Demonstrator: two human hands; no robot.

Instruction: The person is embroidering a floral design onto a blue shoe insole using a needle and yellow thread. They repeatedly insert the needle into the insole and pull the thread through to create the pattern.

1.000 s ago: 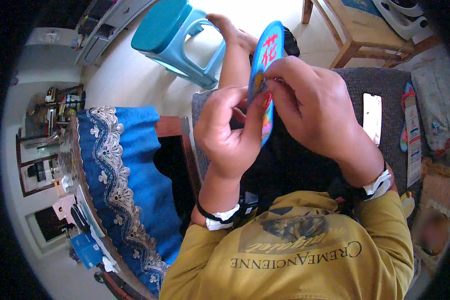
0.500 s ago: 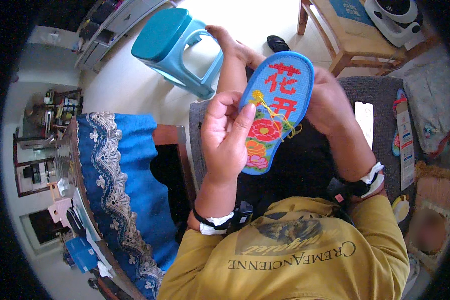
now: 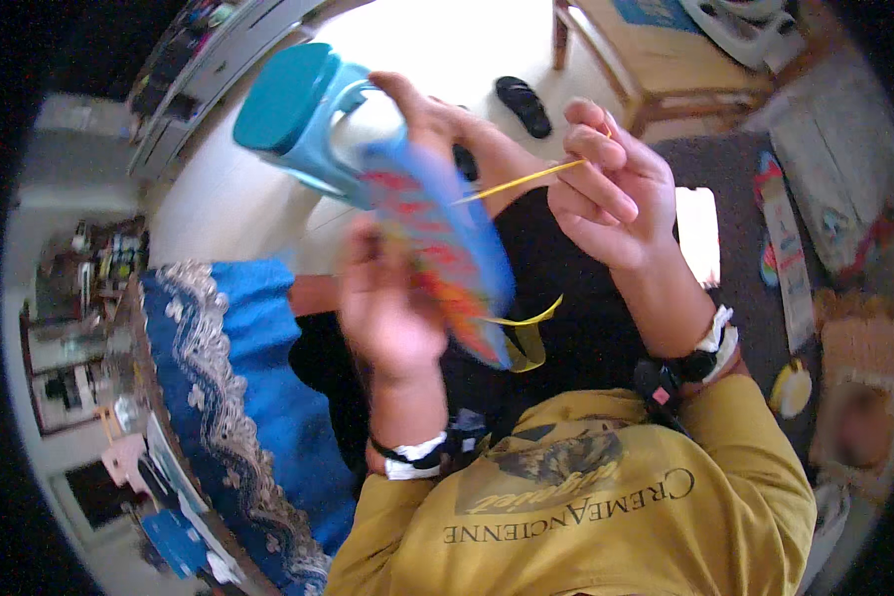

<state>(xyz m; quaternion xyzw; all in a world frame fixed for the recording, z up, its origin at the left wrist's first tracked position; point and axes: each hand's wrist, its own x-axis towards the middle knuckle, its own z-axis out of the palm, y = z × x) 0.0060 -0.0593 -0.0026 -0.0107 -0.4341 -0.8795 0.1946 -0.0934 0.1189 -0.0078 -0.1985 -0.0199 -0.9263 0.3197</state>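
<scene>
An embroidered insole (image 3: 467, 263), blue-edged with red stitching and flower patterns, is tilted over my lap and blurred by motion. My left hand (image 3: 392, 308), also smeared, grips it along its left side, thumb and fingers closed. To the right, raised above the lap, my right hand (image 3: 616, 194) is closed with its fingertips pinched together. A taut yellow thread (image 3: 521, 183) runs from the insole's upper right edge to those fingers. Whether they also hold a needle is too small to make out. A loose yellow thread end hangs lower down, beside the insole's narrow part.
A teal plastic stool (image 3: 288, 99) stands at the far left, near my bare leg. Black slippers (image 3: 523, 104) lie on the floor. A wooden chair (image 3: 705, 84) is at the far right. Blue lace-trimmed cloth (image 3: 268, 397) drapes at left; a yellow-and-white round item (image 3: 792, 389) lies at right.
My right hand has come out from behind the insole and drawn the yellow thread taut to the right. My left hand has moved left and turned the insole so that it leans.
</scene>
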